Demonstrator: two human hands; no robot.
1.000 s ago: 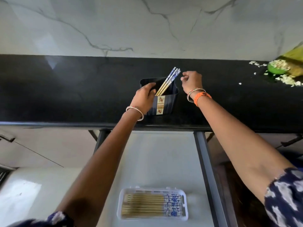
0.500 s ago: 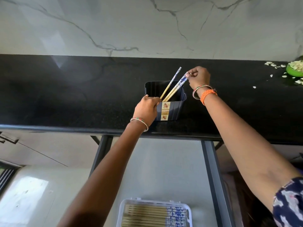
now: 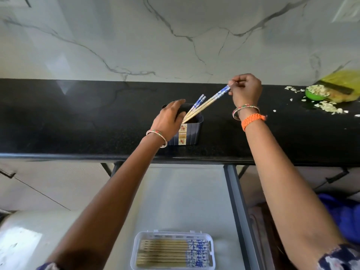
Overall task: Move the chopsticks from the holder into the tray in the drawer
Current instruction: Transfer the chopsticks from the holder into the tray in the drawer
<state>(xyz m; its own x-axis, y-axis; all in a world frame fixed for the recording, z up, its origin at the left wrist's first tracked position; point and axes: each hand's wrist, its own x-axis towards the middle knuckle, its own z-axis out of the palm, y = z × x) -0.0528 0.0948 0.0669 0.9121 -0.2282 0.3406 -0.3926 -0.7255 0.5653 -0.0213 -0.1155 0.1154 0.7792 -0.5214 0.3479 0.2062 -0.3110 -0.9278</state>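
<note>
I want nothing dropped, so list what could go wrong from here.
1. The right hand pinches the lifted chopsticks only at their blue ends; they could swing or slip.
2. Their tips sit in the holder beside two leaning sticks; a sideways pull might drag those out, or tip the holder despite the left hand resting on it.
3. The tray looks nearly full; new ones may not lie flat.

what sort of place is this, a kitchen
Probably a kitchen: a black stone counter under a marble-look wall, an open drawer with a tray of chopsticks, and a green bowl of chopped bits.
</note>
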